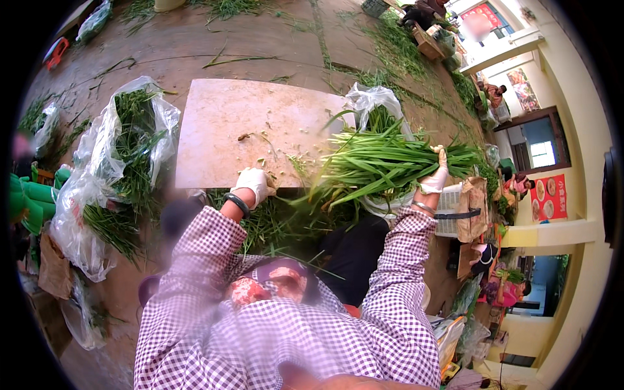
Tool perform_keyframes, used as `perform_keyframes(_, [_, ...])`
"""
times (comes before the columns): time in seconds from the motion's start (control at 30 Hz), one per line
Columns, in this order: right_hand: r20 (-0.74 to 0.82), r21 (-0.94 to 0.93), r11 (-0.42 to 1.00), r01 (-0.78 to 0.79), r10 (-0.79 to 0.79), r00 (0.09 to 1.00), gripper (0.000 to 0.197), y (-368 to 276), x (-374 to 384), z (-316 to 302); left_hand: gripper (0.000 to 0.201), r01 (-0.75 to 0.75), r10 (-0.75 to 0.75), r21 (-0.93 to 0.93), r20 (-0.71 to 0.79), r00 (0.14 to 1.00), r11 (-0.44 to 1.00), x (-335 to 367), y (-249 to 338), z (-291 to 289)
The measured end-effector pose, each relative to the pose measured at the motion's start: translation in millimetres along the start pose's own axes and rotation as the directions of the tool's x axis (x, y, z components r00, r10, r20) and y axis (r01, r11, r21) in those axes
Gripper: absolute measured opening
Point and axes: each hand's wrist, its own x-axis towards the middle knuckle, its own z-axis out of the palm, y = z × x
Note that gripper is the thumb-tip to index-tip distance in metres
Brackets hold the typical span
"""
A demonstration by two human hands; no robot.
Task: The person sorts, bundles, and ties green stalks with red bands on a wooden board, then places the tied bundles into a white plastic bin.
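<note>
A thick heap of long, flat green leaves, like garlic chives (pixel 383 159), lies across the right end of a pale board (pixel 221 140). My right hand (pixel 437 172), in a whitish glove, grips the heap near its right end, and leaf tips stick out past the fingers. At the board's near edge is my left hand (pixel 255 184), gloved too, with its fingers curled in. Whatever those fingers hold, if anything, is too small to make out. Brown and pale plant scraps (pixel 266 146) are scattered over the board beyond it.
Cut greens (pixel 273 224) lie below the board, close to my legs. To the left stands a clear plastic bag (pixel 97 172) stuffed with greens. A white plastic bag (pixel 377 99) sits behind the heap, and a white basket (pixel 448 211) at right. Other people work along the far right.
</note>
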Motion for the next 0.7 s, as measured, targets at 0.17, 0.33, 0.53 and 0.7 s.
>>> perform_keyframes(0.17, [-0.065,-0.006,1.0,0.018,-0.019,0.998,0.011,8.7,-11.7,19.6,0.045,-0.273,0.243,-0.52,-0.125,0.962,0.809,4.8,10.2,23.8])
perform_keyframes(0.33, [-0.017,0.024,0.998,-0.053,0.053,0.998,0.01,38.9,-26.6,30.5,0.048,-0.397,0.32,-0.305,-0.273,0.907,0.866,10.3,20.0,46.0])
perform_keyframes(0.53, [0.0,-0.043,0.999,-0.022,0.022,1.0,0.016,48.0,-43.6,55.7,0.027,-0.258,0.198,-0.709,-0.168,0.966,0.657,13.4,3.2,56.4])
perform_keyframes(0.7, [-0.042,-0.138,0.989,0.056,-0.062,0.997,0.023,24.3,-47.9,61.3,0.026,-0.004,-0.138,-0.615,-0.184,0.973,0.788,39.3,-37.9,59.9])
